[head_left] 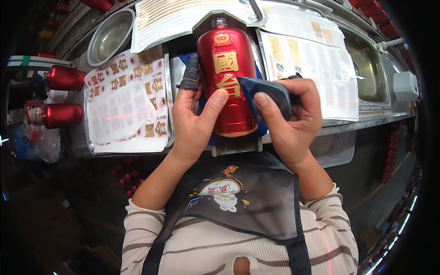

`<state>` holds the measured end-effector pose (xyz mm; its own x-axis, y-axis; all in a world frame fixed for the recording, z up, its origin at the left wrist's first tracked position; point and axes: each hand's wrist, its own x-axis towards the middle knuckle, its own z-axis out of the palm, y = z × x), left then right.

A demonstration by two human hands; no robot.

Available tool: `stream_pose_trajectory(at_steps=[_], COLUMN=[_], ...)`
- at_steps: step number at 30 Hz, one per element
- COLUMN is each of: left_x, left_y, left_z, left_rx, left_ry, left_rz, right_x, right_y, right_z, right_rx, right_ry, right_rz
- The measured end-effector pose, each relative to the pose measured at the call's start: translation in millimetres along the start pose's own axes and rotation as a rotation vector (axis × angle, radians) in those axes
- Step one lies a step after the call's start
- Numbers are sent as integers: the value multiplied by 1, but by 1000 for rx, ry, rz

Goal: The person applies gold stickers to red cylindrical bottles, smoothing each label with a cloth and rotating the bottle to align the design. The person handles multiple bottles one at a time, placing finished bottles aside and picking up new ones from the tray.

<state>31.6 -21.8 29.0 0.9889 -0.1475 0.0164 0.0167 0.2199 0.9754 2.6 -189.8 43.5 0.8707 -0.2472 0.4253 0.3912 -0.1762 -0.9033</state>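
Observation:
A red metallic bottle (pixel 227 107) with gold lettering down its front lies on its back, neck pointing away from me, on a blue padded holder (pixel 261 64). My left hand (pixel 192 117) grips its left side, the thumb resting on the front and a dark wrapped finger along the edge. In my right hand (pixel 295 114) is a flat dark-blue scraper (pixel 270 94), pinched between thumb and fingers. The scraper's corner meets the bottle beside the lower gold character. Part of the right fingers is hidden behind the scraper.
Decal sheets (pixel 126 98) lie on a metal tray at left, with more decal sheets (pixel 316 68) at right. A metal bowl (pixel 110 36) stands far left. Two red bottles (pixel 63 115) lie at the left edge. A sink (pixel 366 68) is at far right.

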Motion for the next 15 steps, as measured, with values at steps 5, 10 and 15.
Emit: stream_pose_trajectory(at_steps=[5,10,15], left_x=[-1,24,31], left_y=[5,5,20], left_z=[-1,-27,-31], left_rx=[351,878,1222], left_ry=[-31,-220,-373], left_rz=[261,617,743], right_x=[6,14,17], right_y=[27,39,22], right_z=[-17,-27,-16], right_rx=[62,141,313], right_ry=[92,78,24], right_rz=[272,361,460])
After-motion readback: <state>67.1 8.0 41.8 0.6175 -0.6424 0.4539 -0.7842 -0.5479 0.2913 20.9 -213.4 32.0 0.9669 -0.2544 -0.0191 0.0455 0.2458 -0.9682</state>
